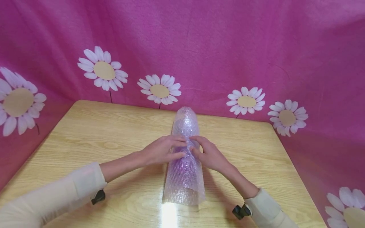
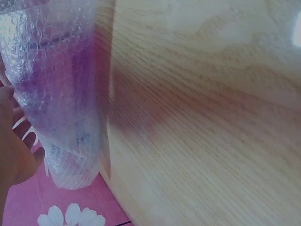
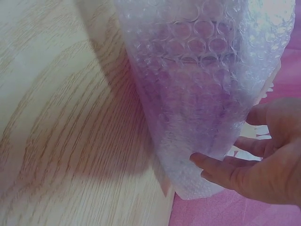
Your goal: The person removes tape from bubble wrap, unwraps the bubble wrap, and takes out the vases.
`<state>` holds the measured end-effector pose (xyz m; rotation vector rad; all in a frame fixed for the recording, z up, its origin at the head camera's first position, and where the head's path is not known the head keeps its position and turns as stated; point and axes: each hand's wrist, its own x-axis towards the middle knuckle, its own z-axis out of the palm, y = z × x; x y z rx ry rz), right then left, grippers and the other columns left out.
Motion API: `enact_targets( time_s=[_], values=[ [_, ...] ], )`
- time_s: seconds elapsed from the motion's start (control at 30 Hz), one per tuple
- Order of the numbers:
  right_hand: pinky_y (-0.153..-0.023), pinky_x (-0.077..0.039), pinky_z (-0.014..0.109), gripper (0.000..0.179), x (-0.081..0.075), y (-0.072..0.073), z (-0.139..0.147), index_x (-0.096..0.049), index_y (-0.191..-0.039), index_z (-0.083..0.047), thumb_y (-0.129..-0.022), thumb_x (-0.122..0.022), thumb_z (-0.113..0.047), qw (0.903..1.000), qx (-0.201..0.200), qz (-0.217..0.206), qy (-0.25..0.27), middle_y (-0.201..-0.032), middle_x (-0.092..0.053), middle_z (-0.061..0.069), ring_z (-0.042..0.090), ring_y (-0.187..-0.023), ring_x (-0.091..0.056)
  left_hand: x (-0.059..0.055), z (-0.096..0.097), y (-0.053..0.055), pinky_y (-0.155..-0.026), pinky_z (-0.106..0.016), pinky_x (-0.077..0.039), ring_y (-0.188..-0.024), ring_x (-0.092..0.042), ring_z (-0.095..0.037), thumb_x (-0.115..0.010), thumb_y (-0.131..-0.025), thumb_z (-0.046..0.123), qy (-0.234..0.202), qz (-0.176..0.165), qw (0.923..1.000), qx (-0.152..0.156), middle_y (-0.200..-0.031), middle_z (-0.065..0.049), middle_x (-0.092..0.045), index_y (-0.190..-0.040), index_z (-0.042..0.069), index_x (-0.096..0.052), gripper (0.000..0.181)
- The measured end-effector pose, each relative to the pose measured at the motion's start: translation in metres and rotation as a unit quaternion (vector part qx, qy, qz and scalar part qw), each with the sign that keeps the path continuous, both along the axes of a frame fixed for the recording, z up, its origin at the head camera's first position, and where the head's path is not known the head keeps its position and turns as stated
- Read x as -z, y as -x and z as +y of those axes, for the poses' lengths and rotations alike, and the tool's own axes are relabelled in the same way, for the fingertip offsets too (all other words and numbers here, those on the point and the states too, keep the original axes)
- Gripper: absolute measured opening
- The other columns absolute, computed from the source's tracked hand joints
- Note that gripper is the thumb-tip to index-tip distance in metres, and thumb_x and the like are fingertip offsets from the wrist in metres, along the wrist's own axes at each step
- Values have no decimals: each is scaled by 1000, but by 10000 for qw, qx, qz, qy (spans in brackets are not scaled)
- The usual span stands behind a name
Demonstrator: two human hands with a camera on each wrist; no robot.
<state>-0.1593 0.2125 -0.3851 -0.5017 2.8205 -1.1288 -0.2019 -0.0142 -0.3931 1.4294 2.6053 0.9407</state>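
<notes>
A long roll of clear bubble wrap lies lengthwise on the table, wrapped around something purple. What the purple thing is cannot be told through the wrap. My left hand reaches in from the left, its fingertips touching the top of the roll near its middle. From the other side, my right hand touches the same stretch of the wrap, fingers slightly bent. Both wrist views show the wrapped roll close up, with loosely spread fingers beside it. The right wrist view shows the wrap's large bubbles and the purple beneath.
The roll rests on a light wood-grain table. Behind and at both sides hangs a pink cloth with white daisies. Dark small devices sit at both cream sleeves. Light glares off the table's front.
</notes>
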Motion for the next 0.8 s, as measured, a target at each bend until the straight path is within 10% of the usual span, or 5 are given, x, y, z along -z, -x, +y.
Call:
enact_targets(
  time_s=[0.8],
  values=[
    [-93,-53,52,42,3,-19,6,-56,-138,-4,-99,-61,-19,9989,41,463,-90,-143,-51,17,33,-130,-49,13,1,10,-107,-40,-43,-128,-55,-23,-63,-98,39,224,1544,9866,484,-134,-8,-62,-130,8,-67,46]
  ],
)
